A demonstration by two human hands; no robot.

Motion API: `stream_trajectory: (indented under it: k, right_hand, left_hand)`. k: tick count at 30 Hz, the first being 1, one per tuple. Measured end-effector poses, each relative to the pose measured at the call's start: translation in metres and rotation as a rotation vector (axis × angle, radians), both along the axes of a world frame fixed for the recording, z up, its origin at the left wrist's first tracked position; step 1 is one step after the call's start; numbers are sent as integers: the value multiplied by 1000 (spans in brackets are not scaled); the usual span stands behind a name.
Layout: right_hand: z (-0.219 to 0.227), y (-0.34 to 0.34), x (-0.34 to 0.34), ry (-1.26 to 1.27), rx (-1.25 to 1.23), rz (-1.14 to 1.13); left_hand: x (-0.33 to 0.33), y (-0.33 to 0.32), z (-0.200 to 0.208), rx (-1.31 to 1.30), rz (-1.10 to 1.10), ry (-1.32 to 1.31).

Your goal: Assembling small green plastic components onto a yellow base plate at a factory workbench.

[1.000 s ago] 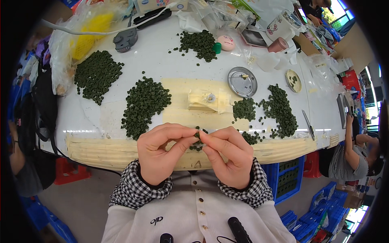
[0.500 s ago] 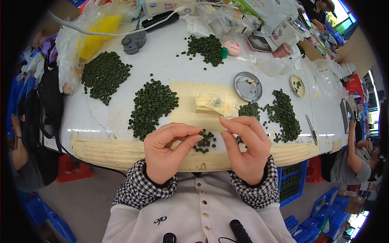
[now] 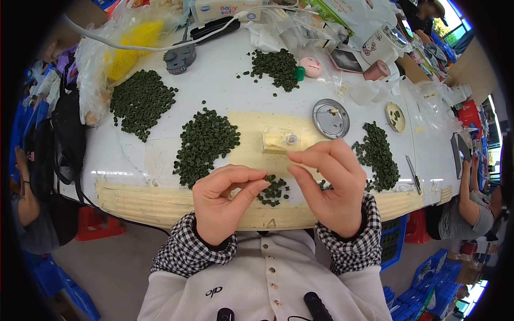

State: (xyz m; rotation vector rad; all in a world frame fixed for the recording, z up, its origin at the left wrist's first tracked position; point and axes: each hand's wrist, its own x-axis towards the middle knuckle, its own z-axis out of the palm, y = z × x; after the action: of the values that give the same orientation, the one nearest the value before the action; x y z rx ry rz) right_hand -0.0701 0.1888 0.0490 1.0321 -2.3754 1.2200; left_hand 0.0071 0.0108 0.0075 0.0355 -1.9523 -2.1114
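My left hand [image 3: 222, 200] is closed in a pinch, thumb and forefinger tips nearly meeting. A speck of dark green shows at the tips, but I cannot make out whether it is held. Just beyond lies a little heap of small dark green discs [image 3: 274, 191]. Across from it, my right hand [image 3: 334, 187] has its forefinger and thumb curved toward each other with a gap between them, nothing visible inside. Farther back sits a tape-wrapped block [image 3: 276, 140] with a small clear round piece [image 3: 291, 139] on top. Some discs are partly hidden behind my right hand.
Larger disc piles lie at left [image 3: 206, 144], far left [image 3: 142, 101], back [image 3: 276, 68] and right [image 3: 377, 155]. A round metal lid [image 3: 331, 119], a shallow cream dish [image 3: 395, 116] and a slim metal tool [image 3: 413, 174] are to the right. A white cable [image 3: 155, 49] crosses the back.
My right hand has shifted right and slightly up, its wrist turning and its fingertips drawing a bit closer together. The left hand keeps its pinch. The whole view has shifted slightly.
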Motion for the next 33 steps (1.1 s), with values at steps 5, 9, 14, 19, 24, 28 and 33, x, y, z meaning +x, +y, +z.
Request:
stream_trajectory:
  k: [5,9,14,19,24,28,33]
  right_hand:
    - [-16,-1,25,-211,-93,126]
    - [-23,-4,30,-248,-122,131]
    - [-24,-2,26,-117,-58,172]
    - [-28,0,24,3,-18,188]
    - [-29,0,23,87,32,172]
    - [-23,0,21,68,30,154]
    - [-1,8,4,98,36,-98]
  left_hand:
    - [-1,0,0,0,13,4]
    - [-1,-3,-2,-88,11,47]
    - [-2,-3,-3,-75,-12,34]
    - [-2,-3,-3,-45,-40,-5]
    - [-2,-3,-2,-35,-47,-15]
    - [-2,-1,-3,-13,-18,8]
    - [-2,-3,-4,-43,-14,33]
